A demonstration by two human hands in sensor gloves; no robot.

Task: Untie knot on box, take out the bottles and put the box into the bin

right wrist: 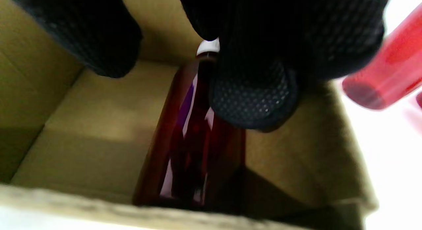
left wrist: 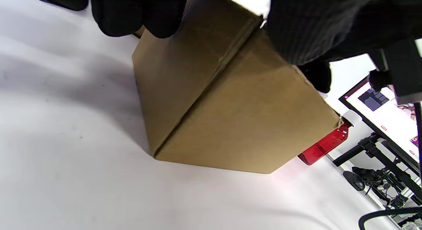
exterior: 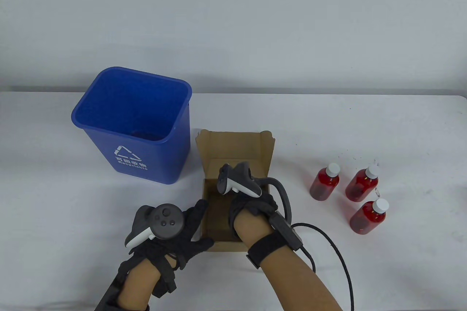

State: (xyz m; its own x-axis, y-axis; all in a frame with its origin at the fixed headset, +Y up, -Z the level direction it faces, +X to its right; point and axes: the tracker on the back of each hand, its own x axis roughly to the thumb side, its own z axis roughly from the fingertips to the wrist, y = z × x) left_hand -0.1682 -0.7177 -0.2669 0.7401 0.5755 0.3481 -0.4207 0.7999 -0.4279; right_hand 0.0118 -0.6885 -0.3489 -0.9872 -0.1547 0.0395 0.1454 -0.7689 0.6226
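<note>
the open brown cardboard box (exterior: 233, 165) sits beside the blue plastic bin (exterior: 135, 125), the left hand (exterior: 175, 229) gripping its near-left corner while the right hand (exterior: 251, 205) reaches inside, fingers (right wrist: 254, 98) on a red bottle (right wrist: 191, 144), grip unclear.

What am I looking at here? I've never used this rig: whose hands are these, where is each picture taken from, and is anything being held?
These are a person's gloved hands, each with a tracker strapped on its back. One camera looks down at the table; one sits on each wrist. On the table stand a blue bin, an open cardboard box and three red bottles already taken out. The left hand grips the box's near corner. The right hand reaches inside, where its wrist camera shows a fourth bottle under its fingers; whether they grip it is unclear.
</note>
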